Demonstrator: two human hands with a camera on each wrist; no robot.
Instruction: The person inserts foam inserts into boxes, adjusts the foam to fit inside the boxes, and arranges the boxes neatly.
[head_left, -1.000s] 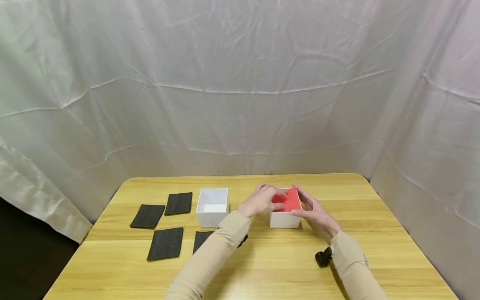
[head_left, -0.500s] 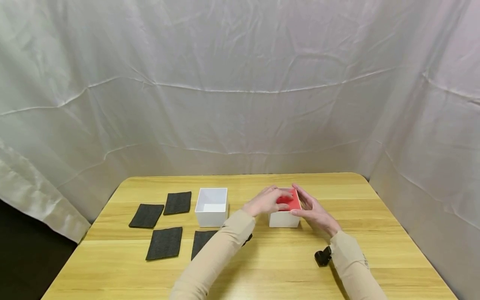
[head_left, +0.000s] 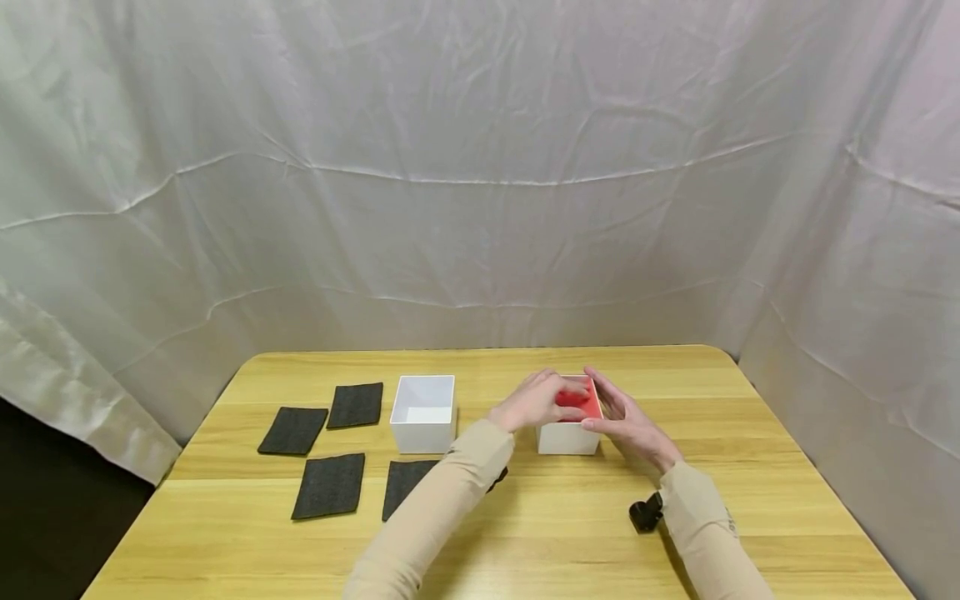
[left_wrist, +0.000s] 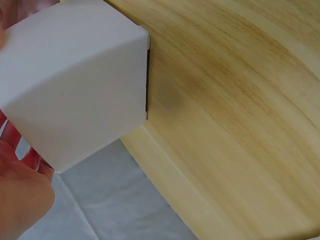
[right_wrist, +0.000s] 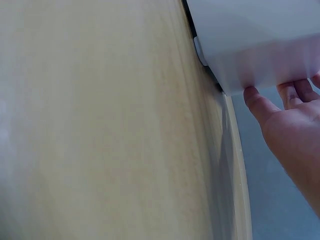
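In the head view a white box (head_left: 567, 440) stands right of the table's middle, with a red sheet (head_left: 592, 408) inside. My left hand (head_left: 531, 403) reaches over its left rim, bent fingers pressing on the red sheet; their tips are partly hidden. Thumb and fingers of my right hand (head_left: 633, 429) hold the right side at the near and far corners. The left wrist view shows the box's outer walls (left_wrist: 90, 95) beside my left hand (left_wrist: 22, 197). In the right wrist view my right hand (right_wrist: 300, 132) touches the box wall (right_wrist: 260, 30).
A second white box (head_left: 423, 437), with nothing visible in it, stands to the left. Several dark square pads lie beyond it, one (head_left: 330, 486) near the front left; another (head_left: 405, 483) is partly under my left forearm. Pale curtains (head_left: 480, 250) hang behind the wooden table (head_left: 525, 542).
The left hand has moved slightly right and farther into the box, and the red sheet sits lower inside it. The right hand stays in place.
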